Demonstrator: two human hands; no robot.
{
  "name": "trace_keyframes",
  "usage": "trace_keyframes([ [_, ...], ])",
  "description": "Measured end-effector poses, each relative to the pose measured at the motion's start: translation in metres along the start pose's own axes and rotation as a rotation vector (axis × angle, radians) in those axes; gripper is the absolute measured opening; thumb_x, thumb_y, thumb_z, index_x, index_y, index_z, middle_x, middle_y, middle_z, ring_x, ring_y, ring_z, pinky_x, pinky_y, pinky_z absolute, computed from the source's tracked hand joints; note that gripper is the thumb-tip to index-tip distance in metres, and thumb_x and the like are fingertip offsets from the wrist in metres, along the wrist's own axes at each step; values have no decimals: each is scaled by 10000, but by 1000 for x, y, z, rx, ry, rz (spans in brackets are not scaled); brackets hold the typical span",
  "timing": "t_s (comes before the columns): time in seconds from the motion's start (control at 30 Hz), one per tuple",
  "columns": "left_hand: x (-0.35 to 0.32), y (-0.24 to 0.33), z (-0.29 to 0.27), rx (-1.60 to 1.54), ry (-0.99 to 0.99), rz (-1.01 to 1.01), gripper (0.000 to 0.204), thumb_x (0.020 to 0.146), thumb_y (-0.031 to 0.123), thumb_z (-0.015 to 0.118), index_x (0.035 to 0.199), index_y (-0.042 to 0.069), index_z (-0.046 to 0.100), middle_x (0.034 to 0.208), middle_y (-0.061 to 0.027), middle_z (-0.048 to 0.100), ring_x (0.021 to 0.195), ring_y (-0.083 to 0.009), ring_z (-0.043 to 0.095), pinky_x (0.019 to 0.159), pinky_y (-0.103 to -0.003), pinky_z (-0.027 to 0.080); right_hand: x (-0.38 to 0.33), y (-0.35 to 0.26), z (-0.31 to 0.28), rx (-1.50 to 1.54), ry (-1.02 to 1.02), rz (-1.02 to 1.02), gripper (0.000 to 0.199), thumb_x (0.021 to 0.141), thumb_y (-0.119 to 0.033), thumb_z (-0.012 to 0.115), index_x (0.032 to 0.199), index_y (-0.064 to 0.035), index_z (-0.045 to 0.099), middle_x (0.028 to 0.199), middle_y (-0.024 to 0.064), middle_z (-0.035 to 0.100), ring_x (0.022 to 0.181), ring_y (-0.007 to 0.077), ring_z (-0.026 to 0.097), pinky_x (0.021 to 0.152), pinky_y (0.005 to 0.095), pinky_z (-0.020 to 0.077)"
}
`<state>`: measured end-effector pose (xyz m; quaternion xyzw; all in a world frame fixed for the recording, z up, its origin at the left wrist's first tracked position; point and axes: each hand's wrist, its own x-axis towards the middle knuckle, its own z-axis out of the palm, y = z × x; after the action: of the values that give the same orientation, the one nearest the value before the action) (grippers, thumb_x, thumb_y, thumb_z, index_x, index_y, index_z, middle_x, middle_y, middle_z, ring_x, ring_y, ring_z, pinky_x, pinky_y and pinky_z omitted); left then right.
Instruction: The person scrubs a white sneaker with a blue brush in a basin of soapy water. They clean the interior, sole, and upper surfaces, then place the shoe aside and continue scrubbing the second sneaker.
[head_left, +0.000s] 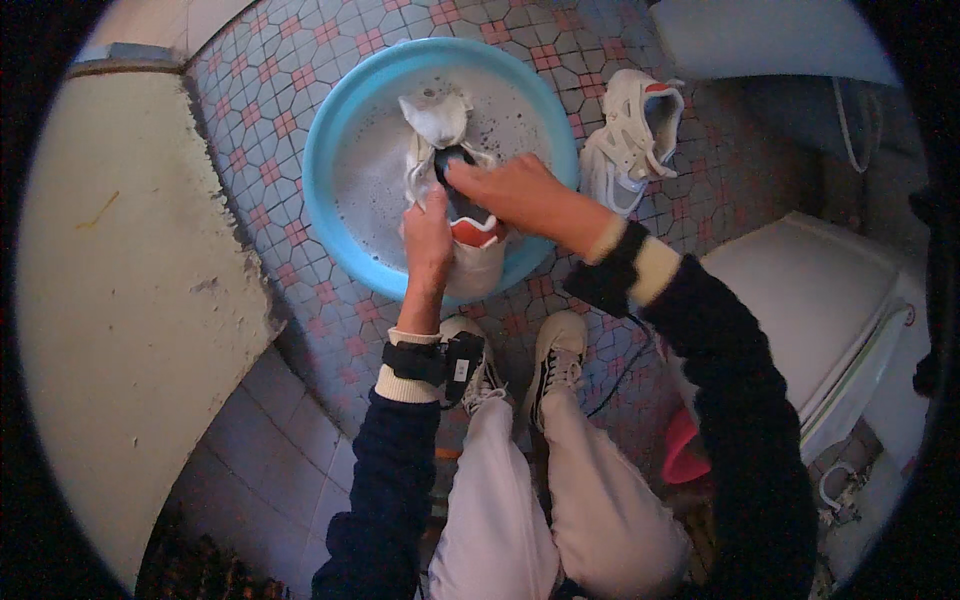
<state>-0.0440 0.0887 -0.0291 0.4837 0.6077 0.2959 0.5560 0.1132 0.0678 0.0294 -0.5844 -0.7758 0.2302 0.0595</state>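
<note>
The left hand (pixel 428 248) grips a cream shoe (pixel 478 272) over a blue basin (pixel 318 175) of suds (pixel 372 185), upper centre; the right hand (pixel 508 190), its grip unclear, blocks part of the opening. Another shoe (pixel 628 135) rests upper right. The gripped one shows orange inside its heel.

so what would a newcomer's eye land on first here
Probably the round light-blue basin of sudsy water at upper centre, where the left hand grips a cream shoe with orange lining and the right hand is at its opening. Next, a similar cream-and-grey shoe on the grey-and-pink tiled floor, right of the basin.
</note>
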Motion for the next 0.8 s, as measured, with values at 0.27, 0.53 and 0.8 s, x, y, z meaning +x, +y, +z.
trace_keyframes([
  [0.27, 0, 5, -2, 37, -30, -91, 492, 875, 397, 472, 874, -79, 596, 714, -178, 603, 688, -288, 547, 677, -406, 416, -4, 13, 2, 243, -152, 73, 307, 812, -160, 524, 1105, -162, 432, 935, 79, 634, 862, 309, 622, 658, 457, 448],
  [0.53, 2, 0, 0, 89, -9, -34, 489, 871, 387, 475, 973, -76, 596, 812, -198, 627, 799, -268, 580, 746, -392, 426, 6, 0, -7, -19, 133, 99, 414, 820, -190, 543, 1210, -205, 403, 958, 82, 635, 802, 324, 626, 652, 452, 458],
  [0.8, -1, 0, -1, -33, -53, -79, 483, 867, 382, 481, 1006, -67, 594, 837, -230, 629, 818, -320, 595, 782, -394, 423, -1, 6, -2, 131, -182, 63, 382, 824, -185, 517, 1198, -206, 445, 974, 96, 639, 796, 298, 628, 637, 420, 470],
])
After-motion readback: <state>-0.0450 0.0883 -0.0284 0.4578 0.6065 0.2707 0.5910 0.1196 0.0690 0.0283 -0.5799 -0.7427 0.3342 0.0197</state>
